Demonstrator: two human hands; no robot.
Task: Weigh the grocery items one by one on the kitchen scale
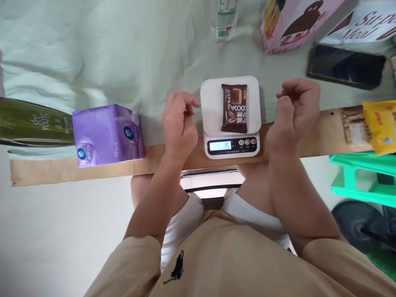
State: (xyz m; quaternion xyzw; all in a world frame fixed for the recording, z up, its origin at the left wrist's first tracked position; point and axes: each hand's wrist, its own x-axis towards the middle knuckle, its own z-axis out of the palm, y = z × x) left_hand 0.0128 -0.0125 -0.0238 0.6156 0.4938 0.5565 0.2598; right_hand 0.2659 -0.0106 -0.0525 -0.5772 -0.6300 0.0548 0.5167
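A white kitchen scale (202, 107) sits at the front edge of the table, its lit display reading what looks like 15. On its plate lies a dark brown cocoa biscuit packet (234, 109), flat and touched by neither hand. My left hand (180, 121) is just left of the scale, fingers loosely curled in, with no object visible in them. To the right of the scale, my right hand (295, 109) is also curled, its thumb near the bent fingers. Nothing shows in its grasp either.
On the left are a purple tissue pack (105, 134) and a green bottle (35, 123) lying down. A black phone (346, 66), a pink bag (297, 24) and a yellow packet (380, 126) are on the right. A clear labelled packet (226, 20) stands behind. Below is a green stool (365, 177).
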